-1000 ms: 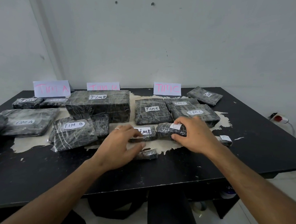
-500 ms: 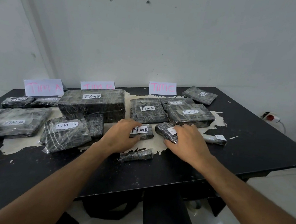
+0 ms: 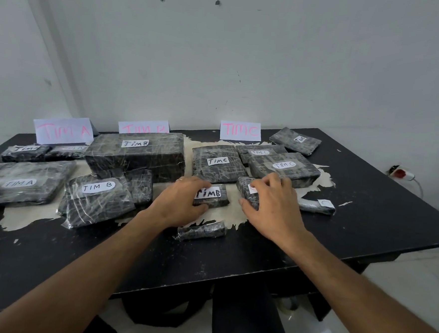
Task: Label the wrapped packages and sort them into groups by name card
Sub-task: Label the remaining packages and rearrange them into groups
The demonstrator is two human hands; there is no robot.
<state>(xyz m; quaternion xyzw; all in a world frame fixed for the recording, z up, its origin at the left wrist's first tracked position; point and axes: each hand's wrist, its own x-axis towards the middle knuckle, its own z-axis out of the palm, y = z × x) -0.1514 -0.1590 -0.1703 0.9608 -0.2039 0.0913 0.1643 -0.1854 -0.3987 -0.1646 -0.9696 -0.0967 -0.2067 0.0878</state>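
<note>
On the scuffed black table (image 3: 364, 228) I should slide the small film-wrapped black packet marked TIM B (image 3: 212, 195), pinched in my left hand (image 3: 178, 202), left to its pile, while my right hand (image 3: 273, 204) grips a rounder packet (image 3: 246, 191), probably TIM C.

A bare, makeshift packing room: plain white walls (image 3: 272, 66) with two small holes, a worn black surface (image 3: 377, 229) with peeling paint, handwritten name cards (image 3: 240, 131) along its far edge, plastic-wrapped packages (image 3: 136, 152) grouped before them, and a power strip (image 3: 401, 174) on the tiled floor beyond its right edge.
</note>
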